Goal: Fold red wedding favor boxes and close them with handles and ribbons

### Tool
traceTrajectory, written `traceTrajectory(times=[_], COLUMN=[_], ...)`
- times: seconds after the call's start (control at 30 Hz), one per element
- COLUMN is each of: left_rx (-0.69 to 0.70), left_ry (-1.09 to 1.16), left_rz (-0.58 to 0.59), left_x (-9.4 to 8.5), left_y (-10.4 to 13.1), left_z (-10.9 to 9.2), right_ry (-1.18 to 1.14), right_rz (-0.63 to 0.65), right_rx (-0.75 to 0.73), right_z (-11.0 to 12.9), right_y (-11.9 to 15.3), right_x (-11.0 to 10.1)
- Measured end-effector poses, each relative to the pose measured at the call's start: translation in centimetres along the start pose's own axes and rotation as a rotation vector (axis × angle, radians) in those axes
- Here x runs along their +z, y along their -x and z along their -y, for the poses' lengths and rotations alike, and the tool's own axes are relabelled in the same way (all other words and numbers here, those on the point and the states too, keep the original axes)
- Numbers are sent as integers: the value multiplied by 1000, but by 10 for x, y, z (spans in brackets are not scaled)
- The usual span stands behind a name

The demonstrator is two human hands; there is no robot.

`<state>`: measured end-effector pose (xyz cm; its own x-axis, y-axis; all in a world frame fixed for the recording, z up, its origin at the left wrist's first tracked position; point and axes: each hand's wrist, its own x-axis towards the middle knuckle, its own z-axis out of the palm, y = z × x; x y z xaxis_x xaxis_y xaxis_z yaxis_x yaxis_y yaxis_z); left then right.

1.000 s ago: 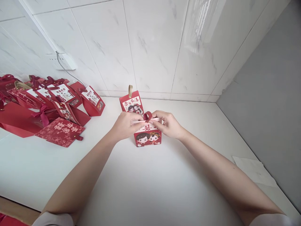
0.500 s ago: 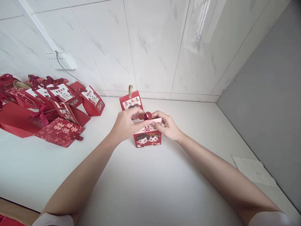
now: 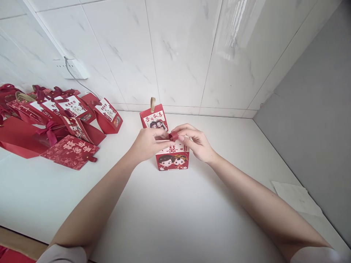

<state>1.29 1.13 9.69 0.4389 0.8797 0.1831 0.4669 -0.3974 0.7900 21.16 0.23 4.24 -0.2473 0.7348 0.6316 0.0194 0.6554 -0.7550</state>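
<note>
At the centre of the frame, the left hand (image 3: 146, 144) is closed in a pinch on the top edge of a red box (image 3: 172, 162), thumb in front. The right hand (image 3: 199, 144) pinches the dark red ribbon (image 3: 173, 136) at the top of that box, which stands upright with two cartoon faces on its front. Whatever is inside it is out of sight.

Just behind, a second box (image 3: 154, 118) with a gold loop (image 3: 153, 105) stands near the wall, its lower part hidden by the hands.

At the left of the frame, many red boxes crowd together. The endmost, a windowed box (image 3: 106, 115), shows something small and colourful through its side, too small to name. In front lies a patterned red box (image 3: 70, 151), seemingly flat.

All these rest on a white tabletop (image 3: 175, 212). A marbled tile wall (image 3: 181, 47) rises behind, with a socket (image 3: 72, 69) and grey cable (image 3: 79, 83) at upper left. A pale sheet (image 3: 296, 197) lies at lower right, beside a grey panel (image 3: 309, 109). The lower left corner cuts off a brown edge (image 3: 22, 243) and something red.
</note>
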Motion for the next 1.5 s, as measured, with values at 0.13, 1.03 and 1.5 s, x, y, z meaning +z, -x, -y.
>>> traceTrajectory(times=[0.13, 1.03, 1.5], left_rx=[-56, 168, 150], left_ry=[46, -138, -223], left_rz=[31, -70, -43], left_x=[4, 6, -2], left_y=[-1, 6, 1], left_z=[4, -3, 3], right_ry=[13, 71, -239], right_rz=[100, -143, -54], right_rx=[-13, -16, 433], right_z=[6, 13, 6], right_y=[-3, -4, -6], right_x=[-3, 1, -1])
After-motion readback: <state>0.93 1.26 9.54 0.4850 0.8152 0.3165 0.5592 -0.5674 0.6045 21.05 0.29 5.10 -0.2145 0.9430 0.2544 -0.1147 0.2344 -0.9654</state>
